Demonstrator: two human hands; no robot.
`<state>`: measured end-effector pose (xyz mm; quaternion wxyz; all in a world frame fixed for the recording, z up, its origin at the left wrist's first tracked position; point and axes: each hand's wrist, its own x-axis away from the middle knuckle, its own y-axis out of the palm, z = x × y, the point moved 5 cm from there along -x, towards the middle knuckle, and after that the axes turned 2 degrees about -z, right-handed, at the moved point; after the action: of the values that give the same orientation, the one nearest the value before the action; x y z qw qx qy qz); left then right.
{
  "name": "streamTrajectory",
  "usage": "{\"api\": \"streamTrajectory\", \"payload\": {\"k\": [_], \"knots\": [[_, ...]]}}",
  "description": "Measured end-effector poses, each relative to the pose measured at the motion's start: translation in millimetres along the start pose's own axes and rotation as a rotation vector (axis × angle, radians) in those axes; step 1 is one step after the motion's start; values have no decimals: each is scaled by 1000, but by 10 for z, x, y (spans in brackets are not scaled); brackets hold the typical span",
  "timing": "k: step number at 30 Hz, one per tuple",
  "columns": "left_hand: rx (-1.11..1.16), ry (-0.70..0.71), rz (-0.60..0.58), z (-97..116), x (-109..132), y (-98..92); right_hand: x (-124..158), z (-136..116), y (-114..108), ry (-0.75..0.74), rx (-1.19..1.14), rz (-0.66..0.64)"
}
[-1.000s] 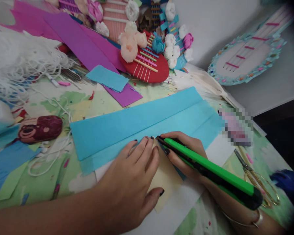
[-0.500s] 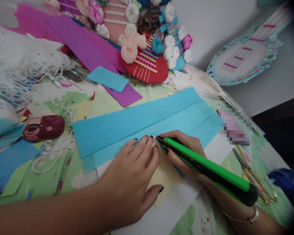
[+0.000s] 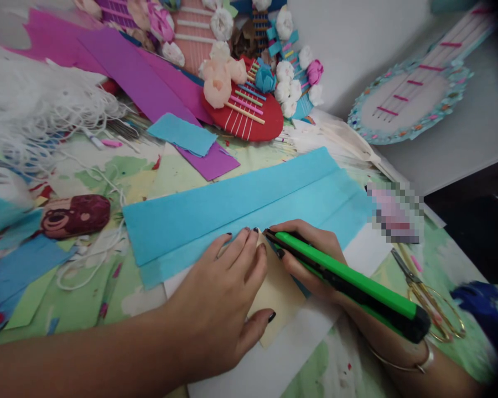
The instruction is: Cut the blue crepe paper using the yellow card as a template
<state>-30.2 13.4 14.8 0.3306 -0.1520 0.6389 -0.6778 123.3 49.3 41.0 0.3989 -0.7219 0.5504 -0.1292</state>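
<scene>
My left hand [image 3: 219,296] lies flat with its fingers stretched out. It presses on a small cream card [image 3: 284,301], holding nothing. In my right hand [image 3: 311,254] is a green and black utility knife [image 3: 352,279], gripped like a pen. Its tip points at the card's upper corner, close to my left fingertips; the blade itself is too small to make out. Under the card lies a white sheet [image 3: 269,367]. Beyond my fingers stretches a folded sheet of light blue crepe paper [image 3: 228,213], partly hidden by both hands.
Gold-handled scissors [image 3: 423,296] lie at the right. A brown bear-shaped case [image 3: 77,215] and tangled white string [image 3: 45,99] are at the left. Behind are purple paper strips [image 3: 145,77], a red paper guitar [image 3: 243,113] with paper flowers, and a pale guitar [image 3: 410,99] against the wall.
The view has shifted very slightly. Both hands, the knife and the card keep nearly the same places.
</scene>
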Motion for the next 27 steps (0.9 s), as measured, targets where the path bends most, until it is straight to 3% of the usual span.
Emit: {"api": "streamTrajectory", "payload": {"k": [27], "knots": [[-39,10,19,7,-3,-7,31,-20,-31,-17,64,10]]}}
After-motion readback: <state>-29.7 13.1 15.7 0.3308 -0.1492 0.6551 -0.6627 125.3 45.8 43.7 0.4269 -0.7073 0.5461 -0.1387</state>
